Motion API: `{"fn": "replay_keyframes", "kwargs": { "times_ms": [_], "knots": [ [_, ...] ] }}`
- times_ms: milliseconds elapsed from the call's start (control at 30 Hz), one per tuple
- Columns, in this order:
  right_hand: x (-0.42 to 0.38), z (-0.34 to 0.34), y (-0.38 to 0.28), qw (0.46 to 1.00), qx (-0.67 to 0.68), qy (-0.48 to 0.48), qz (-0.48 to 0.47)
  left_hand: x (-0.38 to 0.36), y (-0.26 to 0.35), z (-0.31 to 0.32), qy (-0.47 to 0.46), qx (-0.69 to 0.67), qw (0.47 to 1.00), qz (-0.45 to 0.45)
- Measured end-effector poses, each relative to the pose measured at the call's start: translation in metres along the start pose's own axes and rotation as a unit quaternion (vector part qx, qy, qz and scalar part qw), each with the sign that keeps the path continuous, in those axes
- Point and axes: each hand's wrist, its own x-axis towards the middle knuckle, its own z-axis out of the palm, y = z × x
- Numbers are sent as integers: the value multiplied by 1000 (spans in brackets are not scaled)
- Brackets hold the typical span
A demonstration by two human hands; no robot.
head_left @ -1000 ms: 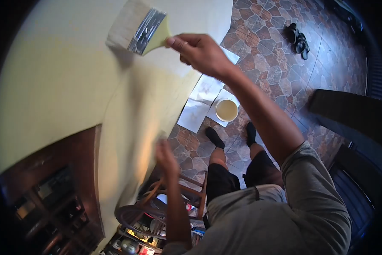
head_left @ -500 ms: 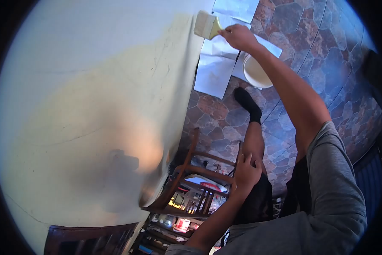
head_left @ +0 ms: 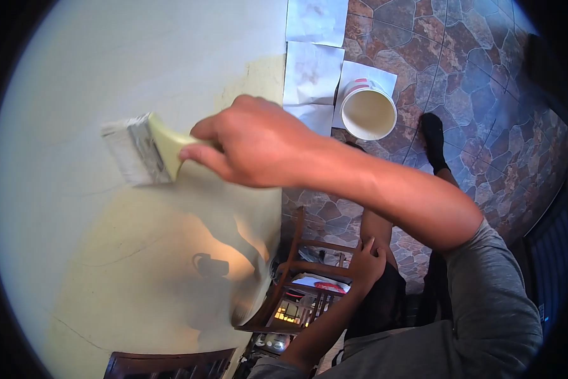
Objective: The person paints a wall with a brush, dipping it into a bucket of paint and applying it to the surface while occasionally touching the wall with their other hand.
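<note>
My right hand (head_left: pixel 249 142) is closed round the pale yellow handle of a wide paintbrush (head_left: pixel 135 151). White paint coats its bristles, which are at the wall (head_left: pixel 126 252); whether they touch it is hard to tell. Whiter paint covers the upper part of the wall in view, and a yellowish area lies below it. My left hand (head_left: pixel 367 262) rests on my leg near the knee, fingers apart and holding nothing. Beyond my right forearm, a white bucket (head_left: pixel 369 114) with pale paint inside stands on a sheet of paper.
White paper sheets (head_left: pixel 312 69) lie along the foot of the wall on the stone-patterned floor (head_left: pixel 461 69). A wooden chair (head_left: pixel 290 265) stands by the wall near my left arm, with shelves of assorted items behind it. Dark wooden furniture (head_left: pixel 170 363) shows at the bottom edge.
My right hand has carried the brush from the wall's lower edge by the papers to farther up the wall. One foot has shifted away from the wall. My left hand stays on my leg.
</note>
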Motion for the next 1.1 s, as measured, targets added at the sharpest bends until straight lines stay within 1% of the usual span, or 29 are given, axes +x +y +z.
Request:
{"fn": "replay_keyframes", "kwargs": {
  "times_ms": [67,133,167,233,267,333,367,400,433,467,500,533,567,633,667,733,800,833,867,900,933,967,1000,1033,1100],
  "knots": [
    [23,9,59,995,-56,83,-21,-3,-2,-4,2,9,1000,2],
    [43,10,133,989,-95,112,16,-1,-4,-13,-17,-25,999,19],
    [48,10,169,986,-112,108,54,-2,-5,-17,-15,-27,999,12],
    [58,2,236,975,-155,99,126,6,-5,-28,59,-7,985,163],
    [59,0,262,966,-177,92,162,10,4,-36,60,-12,985,159],
    [62,-3,299,955,-224,111,161,27,34,-53,40,-10,963,265],
    [68,-2,306,953,-198,123,192,32,46,-49,45,-19,963,263],
    [71,1,304,953,-205,116,191,32,61,-36,-54,-93,960,258],
    [77,2,292,958,-205,111,166,32,76,-23,-156,-167,940,251],
    [81,1,278,962,-207,108,140,34,91,-11,-158,-177,938,254],
    [76,0,251,966,-199,99,133,37,108,0,-198,-144,932,268],
    [66,0,228,971,-187,110,105,38,121,8,-235,-109,924,283],
    [56,0,203,975,-172,120,77,37,125,16,-231,-117,922,287],
    [33,-2,146,985,-115,113,62,30,120,32,-189,-148,938,249],
    [24,-4,119,988,-101,102,47,23,114,33,-186,-154,936,256],
    [15,-3,82,997,-13,71,25,5,88,16,-130,-157,942,267],
    [23,0,68,997,-25,74,9,-17,61,-18,-130,-138,941,280],
    [27,6,71,997,-28,75,9,-27,47,-42,-164,-128,943,260],
    [39,13,97,994,-27,109,-19,-38,34,-64,-198,-120,943,238],
    [47,13,118,990,-73,118,-7,-52,19,-79,-170,-82,952,240],
    [53,11,144,989,-86,120,20,-69,4,-87,-142,-44,959,241],
    [55,5,166,985,-106,109,80,-88,-10,-87,-136,-44,960,240],
    [57,6,203,974,-144,132,111,-105,-25,-83,-112,-29,960,255],
    [57,3,229,962,-183,116,164,-119,-34,-77,-88,-15,959,269],
    [46,-5,250,945,-264,53,187,-139,-32,-62,-61,-23,965,254]
  ]
}}
